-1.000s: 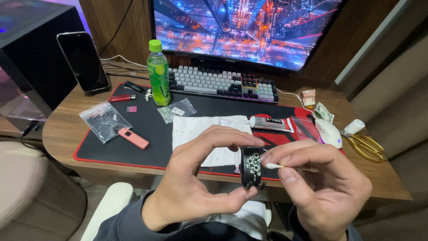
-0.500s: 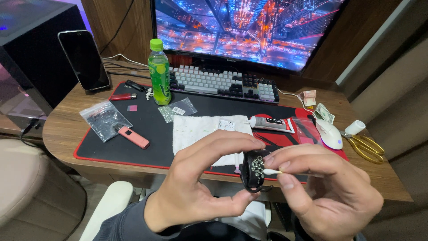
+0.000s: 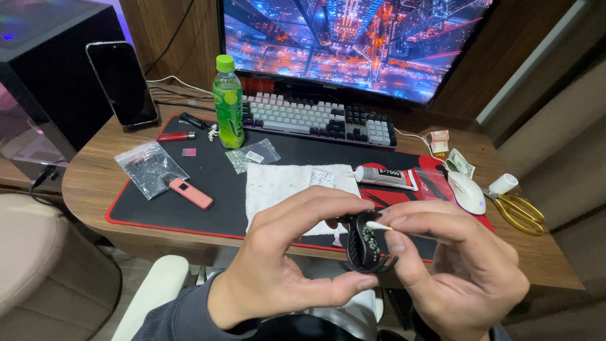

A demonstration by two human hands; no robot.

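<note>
Fingers (image 3: 344, 208) of your left hand (image 3: 284, 271) are pinching the black clip (image 3: 363, 243) upright, while your right hand (image 3: 461, 271) is gripping a thin stick (image 3: 379, 225), its tip touching the clip's top.

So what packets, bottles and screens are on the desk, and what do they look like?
Monitor: back of desk, wide, glowing city picture.
Phone: back left, leaning upright, dark screen.
Bottle: before keyboard, green, green cap.
Plastic bag: left on mat, clear, dark bits inside.
Glue tube: right of white cloth, lying flat, white.
</note>
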